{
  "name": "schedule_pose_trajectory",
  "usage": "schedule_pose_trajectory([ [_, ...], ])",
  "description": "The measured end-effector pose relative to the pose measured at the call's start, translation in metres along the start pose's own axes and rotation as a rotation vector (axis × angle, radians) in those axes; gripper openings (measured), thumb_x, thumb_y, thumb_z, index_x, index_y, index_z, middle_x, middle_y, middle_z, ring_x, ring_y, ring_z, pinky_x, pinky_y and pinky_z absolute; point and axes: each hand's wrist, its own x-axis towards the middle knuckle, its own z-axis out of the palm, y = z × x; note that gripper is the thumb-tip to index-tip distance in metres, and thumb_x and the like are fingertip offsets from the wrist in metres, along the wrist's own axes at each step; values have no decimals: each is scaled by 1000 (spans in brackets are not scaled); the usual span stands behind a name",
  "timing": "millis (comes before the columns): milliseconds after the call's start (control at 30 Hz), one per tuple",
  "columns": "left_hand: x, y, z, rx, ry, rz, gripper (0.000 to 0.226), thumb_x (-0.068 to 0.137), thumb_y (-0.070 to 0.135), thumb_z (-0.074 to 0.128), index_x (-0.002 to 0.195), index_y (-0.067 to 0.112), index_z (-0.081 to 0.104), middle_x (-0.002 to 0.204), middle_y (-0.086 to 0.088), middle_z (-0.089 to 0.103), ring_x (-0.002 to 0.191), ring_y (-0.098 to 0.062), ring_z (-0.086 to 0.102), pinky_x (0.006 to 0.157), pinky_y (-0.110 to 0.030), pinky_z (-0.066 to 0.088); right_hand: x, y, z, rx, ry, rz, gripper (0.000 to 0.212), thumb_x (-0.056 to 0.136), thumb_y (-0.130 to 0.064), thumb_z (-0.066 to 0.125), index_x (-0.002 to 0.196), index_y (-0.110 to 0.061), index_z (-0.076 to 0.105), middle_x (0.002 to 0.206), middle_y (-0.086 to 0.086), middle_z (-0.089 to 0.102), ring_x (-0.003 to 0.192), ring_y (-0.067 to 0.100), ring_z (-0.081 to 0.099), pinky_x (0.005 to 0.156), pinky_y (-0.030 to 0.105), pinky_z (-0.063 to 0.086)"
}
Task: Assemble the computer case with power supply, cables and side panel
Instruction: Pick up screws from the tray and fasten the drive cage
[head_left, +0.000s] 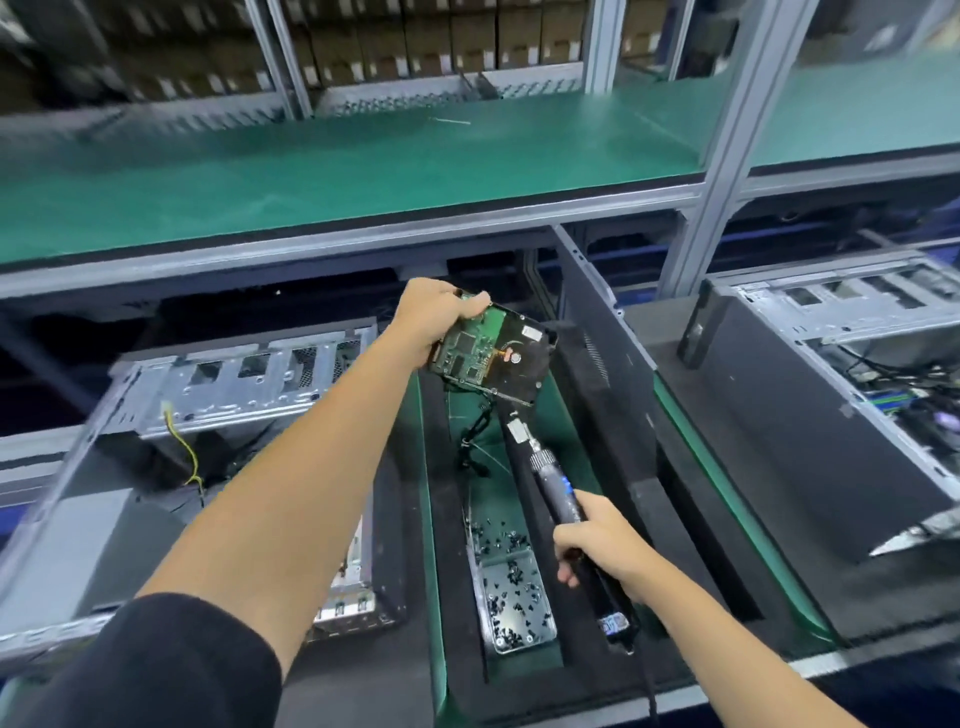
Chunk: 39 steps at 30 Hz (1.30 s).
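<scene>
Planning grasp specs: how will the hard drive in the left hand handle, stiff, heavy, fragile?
Hard drive is probably rigid: it keeps its flat shape though the left hand holds one end only. Likely dense for its size, given the metal body. The exposed green circuit board faces up, so a grip on its edges seems safer.

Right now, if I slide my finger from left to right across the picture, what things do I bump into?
Open computer case → hard drive held up by the left hand → electric screwdriver gripped by the right hand → second computer case.
</scene>
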Motion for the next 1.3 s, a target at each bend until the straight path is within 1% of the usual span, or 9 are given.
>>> schedule_pose_trajectory([
  [100, -9, 6, -35, -72, 154, -15, 56, 78, 25, 79, 54, 16, 30, 45, 8, 36, 54, -15, 40, 59, -28, 33, 8, -9, 6, 103, 50, -47, 25, 71, 4, 59, 90, -10, 50, 61, 11, 58, 51, 30, 60, 47, 32, 49],
  [300, -41, -12, -101, -334, 306, -158, 24, 78, 28, 79, 76, 8, 66, 58, 6, 66, 49, -10, 60, 44, -18, 44, 25, -59, 32, 268, 98, -182, 35, 65, -14, 76, 87, -6, 50, 62, 8, 56, 46, 27, 56, 46, 31, 49],
  [500, -71, -52, -152, -436, 289, -281, 63, 76, 39, 78, 118, -3, 60, 113, -13, 59, 101, -30, 57, 82, -41, 46, 42, -120, 80, 331, 53, -228, 39, 78, -35, 81, 92, -8, 56, 72, 7, 63, 46, 26, 56, 46, 32, 49],
  [700, -86, -77, -189, -428, 313, -294, 41, 79, 38, 76, 93, 3, 61, 92, -6, 58, 80, -21, 51, 66, -28, 39, 52, -159, 136, 277, -2, -251, 31, 82, -33, 79, 97, -11, 64, 62, 1, 67, 44, 22, 57, 43, 28, 50],
  [800, -92, -88, -203, -447, 288, -293, 46, 76, 40, 78, 100, 5, 62, 97, -4, 67, 93, -20, 62, 76, -33, 51, 58, -159, 161, 250, -53, -208, 29, 81, -24, 80, 97, -9, 62, 64, 2, 63, 46, 21, 55, 44, 28, 50],
  [933, -91, -103, -227, -441, 214, -317, 41, 81, 38, 75, 97, 6, 58, 71, 4, 72, 58, -4, 68, 45, -17, 49, 62, -156, 183, 210, -68, -138, 33, 78, -20, 81, 99, -7, 59, 61, 4, 60, 47, 20, 57, 44, 28, 50],
  [1067, -87, -117, -242, -425, 178, -366, 52, 82, 43, 72, 109, 2, 56, 101, -1, 64, 89, -16, 59, 87, -31, 46, 61, -154, 192, 148, -74, -117, 40, 62, -27, 83, 89, -6, 61, 58, 13, 58, 46, 23, 56, 46, 29, 50],
  [1200, -86, -122, -241, -519, 179, -404, 30, 84, 40, 72, 94, 14, 58, 81, 6, 66, 60, -6, 63, 40, -18, 47, 65, -155, 196, 137, -15, -78, 24, 78, -16, 79, 86, -6, 59, 56, 15, 59, 45, 23, 56, 45, 27, 50],
  [1300, -85, -126, -237, -530, 226, -393, 33, 88, 37, 67, 112, 24, 47, 71, 15, 45, 43, -2, 54, 31, -17, 42, 70, -155, 199, 131, 36, -53, 20, 81, -13, 77, 88, -5, 60, 56, 14, 60, 47, 22, 58, 46, 28, 51],
])
